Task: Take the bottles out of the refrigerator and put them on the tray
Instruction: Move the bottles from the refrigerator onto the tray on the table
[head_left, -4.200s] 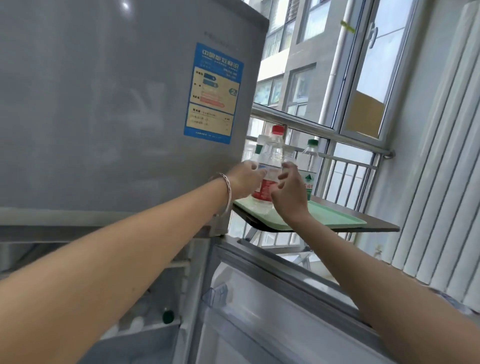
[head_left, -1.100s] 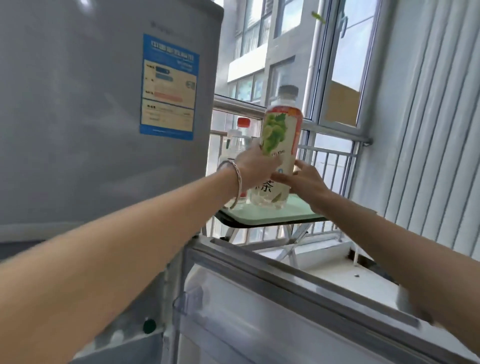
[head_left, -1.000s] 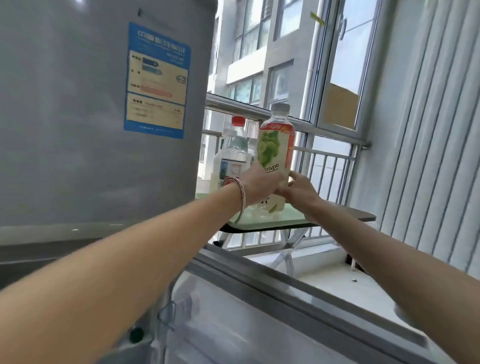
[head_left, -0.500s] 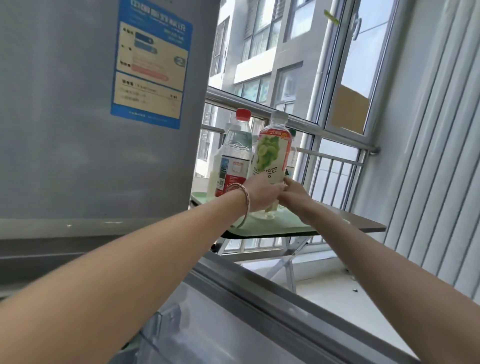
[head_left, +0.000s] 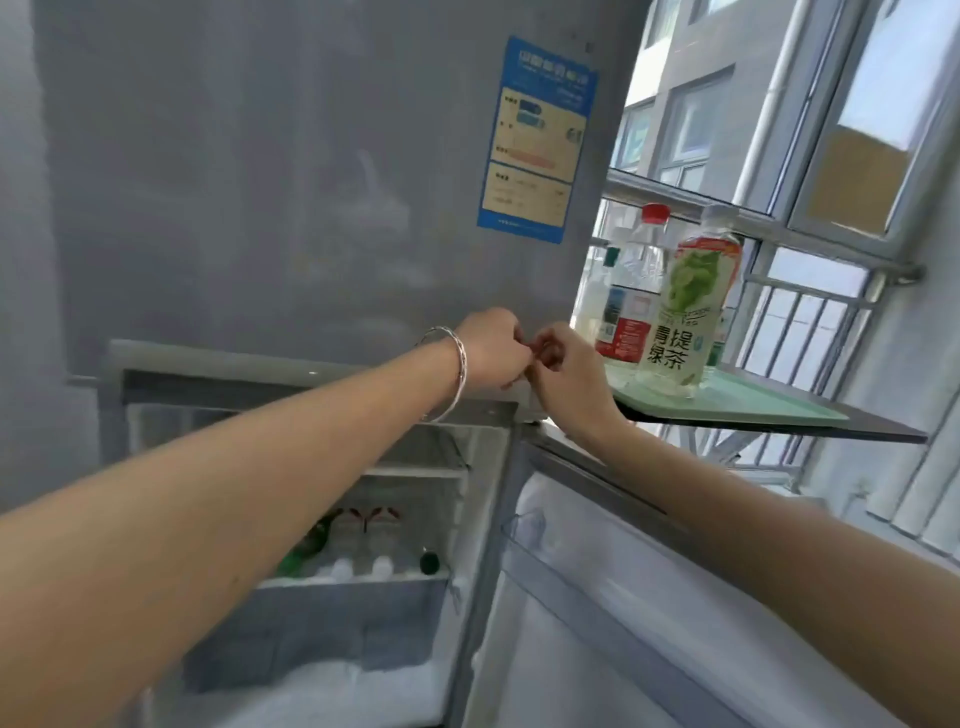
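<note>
The green tea bottle (head_left: 680, 312) stands upright on the tray (head_left: 753, 402), with a red-capped water bottle (head_left: 631, 291) just beside it. Left of the tray, the left hand (head_left: 493, 348) and right hand (head_left: 566, 374) meet at the fingertips, fingers curled, gripping nothing. Below and left of the tray, more bottles (head_left: 363, 564) sit in the open refrigerator (head_left: 260, 182).

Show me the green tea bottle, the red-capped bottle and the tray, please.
green tea bottle (head_left: 685, 306): head view, on its printed label.
red-capped bottle (head_left: 627, 330): head view, on its red and white label.
tray (head_left: 756, 401): head view, on its bare green surface right of the bottles.
</note>
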